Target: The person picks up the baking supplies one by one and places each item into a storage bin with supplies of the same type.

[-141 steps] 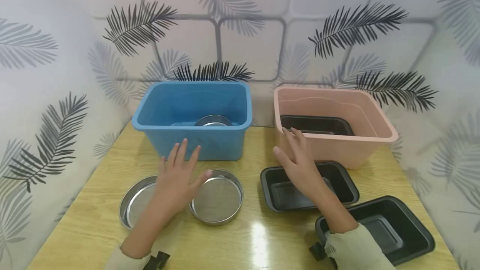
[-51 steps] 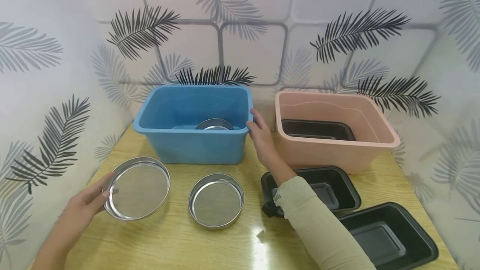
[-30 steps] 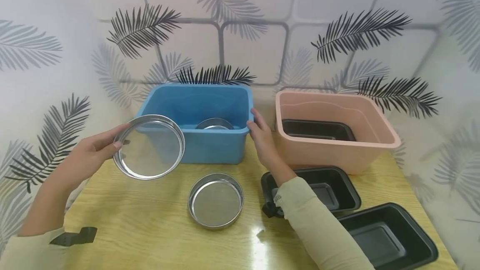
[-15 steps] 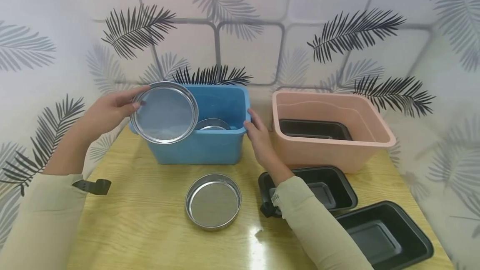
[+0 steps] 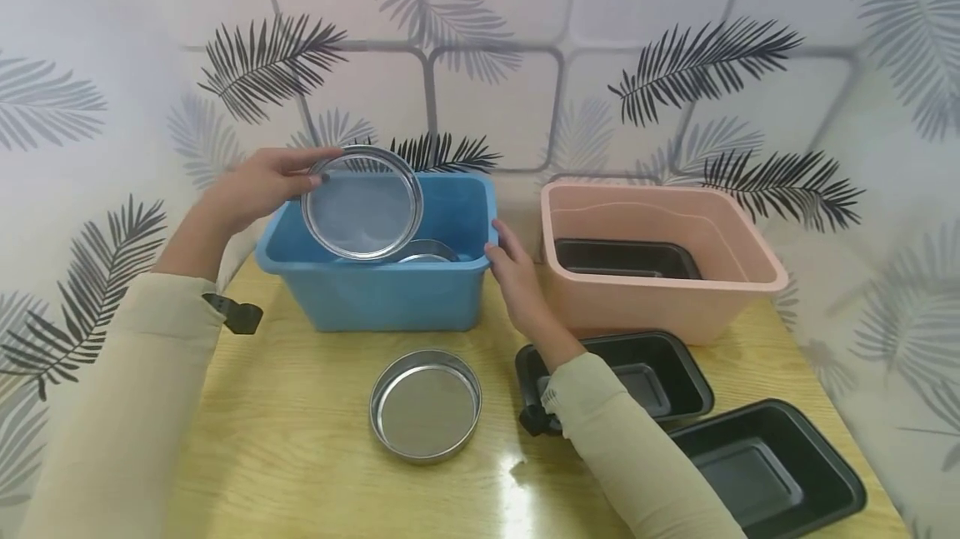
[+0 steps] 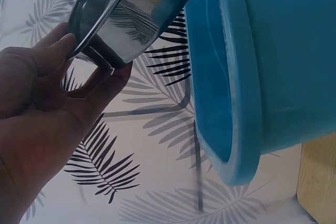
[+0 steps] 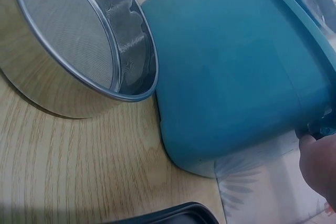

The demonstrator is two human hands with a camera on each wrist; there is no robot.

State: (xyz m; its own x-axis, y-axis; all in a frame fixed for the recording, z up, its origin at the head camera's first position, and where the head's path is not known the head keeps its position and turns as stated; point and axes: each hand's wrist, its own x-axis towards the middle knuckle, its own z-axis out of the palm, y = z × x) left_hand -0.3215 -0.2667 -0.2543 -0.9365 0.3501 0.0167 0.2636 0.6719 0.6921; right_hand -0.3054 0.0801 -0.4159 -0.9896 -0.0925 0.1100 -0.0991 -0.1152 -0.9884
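Note:
In the head view my left hand pinches the left edge of a round metal sieve. The sieve is tilted, its fine mesh facing me, over the left part of the blue plastic tub. In the left wrist view thumb and fingers grip the shiny sieve wall, beside the tub's rim. My right hand holds the tub's right rim between thumb and fingers. Inside the tub lies another round metal piece, partly hidden. A second sieve rests on the table in front.
A pink tub stands to the right, with a black loaf pan inside. Two more black loaf pans, a nearer one and one partly under my right forearm, lie on the wooden table. A patterned wall rises behind.
My left hand has taken the left sieve off the table and carried it up and right over the blue tub. My right hand has moved from above a loaf pan to the tub's rim.

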